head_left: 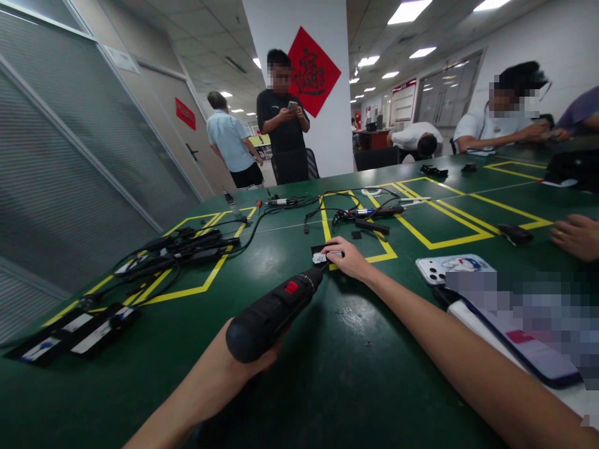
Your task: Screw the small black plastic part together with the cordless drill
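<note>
My left hand (256,365) grips the handle of a black electric screwdriver (276,305) with a red switch, its tip pointing away from me at a small black part with a white label (322,255). My right hand (350,257) lies on that part, fingers closed on it, pressing it against the green table (355,368) beside a yellow line.
Black cables and adapters (187,246) lie at the left, flat black labelled parts (75,330) at the near left. More tools and cords (369,215) sit ahead. A white phone (452,267) lies at the right, by another person's hand (578,236). Other people stand and sit beyond the table.
</note>
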`<action>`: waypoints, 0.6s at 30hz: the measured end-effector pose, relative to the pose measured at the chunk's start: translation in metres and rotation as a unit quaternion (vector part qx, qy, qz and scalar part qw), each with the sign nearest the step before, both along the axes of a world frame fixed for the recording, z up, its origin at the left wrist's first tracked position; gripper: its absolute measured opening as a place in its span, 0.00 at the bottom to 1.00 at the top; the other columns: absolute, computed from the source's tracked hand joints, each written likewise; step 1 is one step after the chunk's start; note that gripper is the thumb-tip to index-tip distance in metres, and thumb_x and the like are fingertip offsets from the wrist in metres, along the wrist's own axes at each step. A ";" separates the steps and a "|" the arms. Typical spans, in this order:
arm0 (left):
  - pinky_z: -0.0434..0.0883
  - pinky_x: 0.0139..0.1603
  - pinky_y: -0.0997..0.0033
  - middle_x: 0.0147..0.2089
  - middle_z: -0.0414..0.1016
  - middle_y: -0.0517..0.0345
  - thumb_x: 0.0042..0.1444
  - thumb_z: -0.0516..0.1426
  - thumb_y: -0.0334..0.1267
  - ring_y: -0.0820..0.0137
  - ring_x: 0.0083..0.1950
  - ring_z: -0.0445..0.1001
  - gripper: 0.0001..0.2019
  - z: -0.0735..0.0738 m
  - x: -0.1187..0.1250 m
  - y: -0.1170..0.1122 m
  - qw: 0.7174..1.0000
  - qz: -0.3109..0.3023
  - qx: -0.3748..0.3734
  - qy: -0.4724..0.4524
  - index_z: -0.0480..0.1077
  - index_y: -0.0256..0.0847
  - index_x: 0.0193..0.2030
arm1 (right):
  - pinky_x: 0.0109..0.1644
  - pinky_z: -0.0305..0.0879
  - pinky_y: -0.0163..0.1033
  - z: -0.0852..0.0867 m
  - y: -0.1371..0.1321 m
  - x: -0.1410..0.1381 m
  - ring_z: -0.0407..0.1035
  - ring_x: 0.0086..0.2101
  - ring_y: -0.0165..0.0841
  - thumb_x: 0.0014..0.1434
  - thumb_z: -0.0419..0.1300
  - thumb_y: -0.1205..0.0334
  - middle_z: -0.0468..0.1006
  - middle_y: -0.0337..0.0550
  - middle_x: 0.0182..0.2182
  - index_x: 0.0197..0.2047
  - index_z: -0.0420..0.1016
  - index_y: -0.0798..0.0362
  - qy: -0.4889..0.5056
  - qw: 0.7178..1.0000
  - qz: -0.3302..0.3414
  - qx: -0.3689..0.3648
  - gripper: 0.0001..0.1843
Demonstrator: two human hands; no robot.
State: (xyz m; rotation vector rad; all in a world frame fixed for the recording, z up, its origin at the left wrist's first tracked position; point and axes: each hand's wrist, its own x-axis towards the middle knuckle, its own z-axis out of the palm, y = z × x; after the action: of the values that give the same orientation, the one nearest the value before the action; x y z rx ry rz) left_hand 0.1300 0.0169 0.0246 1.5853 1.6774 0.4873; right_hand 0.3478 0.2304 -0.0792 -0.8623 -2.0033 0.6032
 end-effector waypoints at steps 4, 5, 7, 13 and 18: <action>0.66 0.29 0.70 0.33 0.74 0.55 0.51 0.58 0.40 0.66 0.29 0.69 0.23 0.002 0.000 -0.002 1.000 0.004 0.011 -0.004 0.64 0.39 0.54 | 0.57 0.58 0.42 0.000 -0.001 0.000 0.66 0.48 0.35 0.57 0.54 0.66 0.70 0.43 0.48 0.40 0.79 0.49 -0.003 1.000 0.001 0.004 0.13; 0.66 0.29 0.70 0.34 0.75 0.54 0.51 0.58 0.40 0.66 0.29 0.69 0.23 0.002 0.001 -0.002 1.000 0.003 0.012 -0.009 0.64 0.39 0.55 | 0.57 0.58 0.41 0.000 -0.001 0.000 0.66 0.48 0.35 0.57 0.54 0.66 0.70 0.43 0.48 0.40 0.79 0.49 -0.003 1.000 0.001 0.005 0.13; 0.67 0.29 0.70 0.35 0.76 0.53 0.51 0.58 0.39 0.65 0.31 0.71 0.24 0.004 0.002 -0.001 1.000 -0.001 0.016 -0.020 0.64 0.40 0.56 | 0.57 0.58 0.41 0.000 -0.001 0.000 0.66 0.48 0.35 0.57 0.54 0.66 0.70 0.42 0.48 0.40 0.79 0.49 -0.002 1.000 -0.001 0.003 0.13; 0.66 0.27 0.72 0.38 0.78 0.52 0.51 0.58 0.38 0.66 0.30 0.72 0.24 -0.006 -0.004 0.001 0.999 -0.009 0.024 -0.033 0.65 0.41 0.56 | 0.57 0.58 0.42 0.002 -0.002 0.000 0.66 0.48 0.35 0.57 0.55 0.66 0.70 0.42 0.48 0.40 0.80 0.49 -0.005 1.000 -0.004 -0.008 0.12; 0.66 0.29 0.71 0.40 0.77 0.51 0.52 0.58 0.39 0.65 0.31 0.71 0.26 -0.005 -0.003 0.002 1.000 -0.009 0.022 -0.016 0.62 0.40 0.59 | 0.57 0.59 0.42 0.002 -0.001 0.000 0.66 0.48 0.35 0.57 0.55 0.65 0.70 0.42 0.47 0.40 0.80 0.49 -0.008 1.000 -0.004 -0.005 0.12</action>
State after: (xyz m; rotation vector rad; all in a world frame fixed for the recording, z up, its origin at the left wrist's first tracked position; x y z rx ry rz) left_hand 0.1274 0.0188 0.0196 1.6143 1.6367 0.5420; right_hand 0.3478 0.2291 -0.0771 -0.8840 -2.0105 0.6048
